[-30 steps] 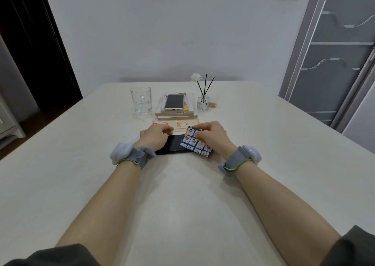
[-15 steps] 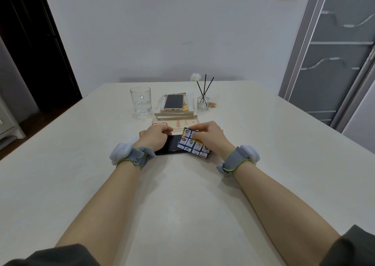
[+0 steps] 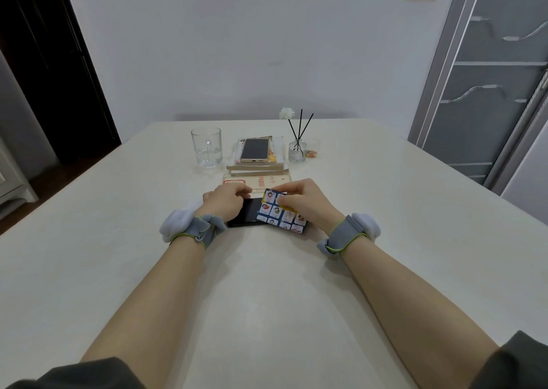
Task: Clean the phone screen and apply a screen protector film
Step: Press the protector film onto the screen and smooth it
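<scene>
Phone (image 3: 248,214) flat on table (image 3: 267,293), screen up; left end gripped by left hand (image 3: 224,202), fingers (image 3: 240,188) curled; picture card (image 3: 277,213) pinched by right hand (image 3: 308,205) over right end.

Flat on table (image 3: 267,284), screen up: dark phone (image 3: 247,214). On its left end: left hand (image 3: 225,200), fingers curled over edge. Over its right half: picture card (image 3: 280,212) (blue, cartoon squares), pinched by right hand (image 3: 308,201). Beyond dark phone: glass (image 3: 206,146), second phone (image 3: 255,150) on books (image 3: 258,167), reed diffuser (image 3: 297,151).
</scene>
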Action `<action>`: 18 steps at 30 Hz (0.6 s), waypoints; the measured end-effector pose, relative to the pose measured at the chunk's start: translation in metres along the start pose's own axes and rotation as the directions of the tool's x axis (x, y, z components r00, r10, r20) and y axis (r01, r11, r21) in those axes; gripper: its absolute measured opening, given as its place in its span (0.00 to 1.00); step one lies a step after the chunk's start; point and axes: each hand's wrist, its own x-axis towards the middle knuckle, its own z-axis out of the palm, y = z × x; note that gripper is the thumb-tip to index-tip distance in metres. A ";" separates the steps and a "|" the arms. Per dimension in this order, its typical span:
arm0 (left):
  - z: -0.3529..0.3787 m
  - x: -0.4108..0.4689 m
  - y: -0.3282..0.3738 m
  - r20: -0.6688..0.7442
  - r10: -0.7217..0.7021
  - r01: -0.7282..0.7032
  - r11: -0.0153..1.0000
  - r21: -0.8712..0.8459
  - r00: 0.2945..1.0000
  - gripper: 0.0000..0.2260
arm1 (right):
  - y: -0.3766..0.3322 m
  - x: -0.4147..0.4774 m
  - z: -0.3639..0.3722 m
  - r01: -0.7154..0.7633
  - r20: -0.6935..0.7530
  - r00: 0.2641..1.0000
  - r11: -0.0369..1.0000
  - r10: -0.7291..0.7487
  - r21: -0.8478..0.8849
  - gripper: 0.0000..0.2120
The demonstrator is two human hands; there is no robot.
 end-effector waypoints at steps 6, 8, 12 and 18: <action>-0.002 -0.003 0.003 -0.004 -0.001 0.001 1.000 -0.011 1.000 0.21 | 0.003 0.006 -0.007 0.016 -0.197 0.980 0.960 0.041 0.280 0.13; -0.002 -0.004 0.004 0.000 0.005 -0.005 1.000 -0.013 1.000 0.22 | 0.008 0.010 -0.007 -0.013 -0.291 0.953 0.969 0.087 0.246 0.14; -0.004 -0.007 0.005 -0.004 0.028 -0.028 0.998 -0.048 1.000 0.21 | 0.019 0.015 -0.014 -0.164 -0.540 0.820 0.982 0.188 0.092 0.16; -0.002 -0.010 0.009 -0.024 0.075 -0.076 0.996 -0.053 0.997 0.19 | 0.041 0.018 -0.029 -0.394 -0.570 0.764 0.918 0.302 -0.042 0.15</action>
